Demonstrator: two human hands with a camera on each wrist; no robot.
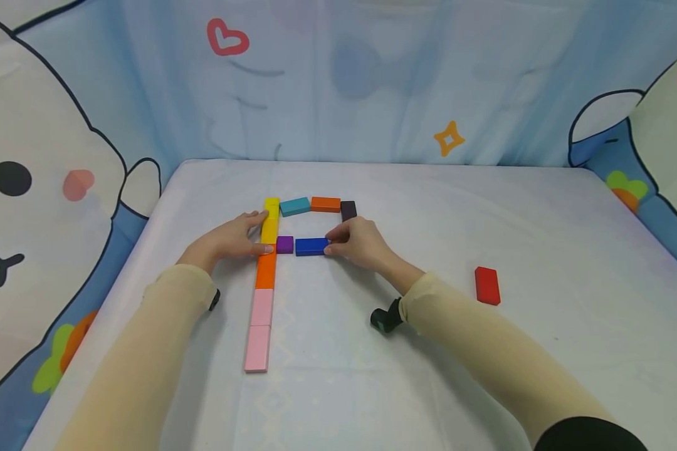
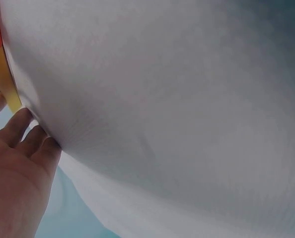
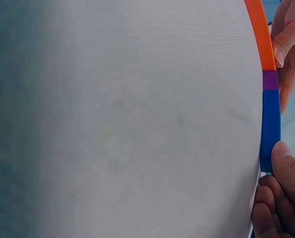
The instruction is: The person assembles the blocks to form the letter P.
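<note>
In the head view my right hand [image 1: 361,243] pinches the right end of a blue block [image 1: 311,247] lying on the table. A small purple block [image 1: 284,245] sits left of it, a narrow gap between. My left hand [image 1: 231,241] rests against a column of blocks, fingertips on a yellow block [image 1: 269,230] and thumb near its join with an orange block [image 1: 266,270]. In the right wrist view the thumb of my right hand [image 3: 289,183] lies on the end of the blue block [image 3: 270,126]. The left wrist view shows my left hand [image 2: 23,168] with its fingers extended.
Pink blocks [image 1: 258,347] continue the column toward me. A teal block [image 1: 295,207], an orange-red block [image 1: 325,204] and a black block [image 1: 348,210] form a row behind the blue one. A red block [image 1: 488,285] lies apart on the right of the white-covered table [image 1: 406,388].
</note>
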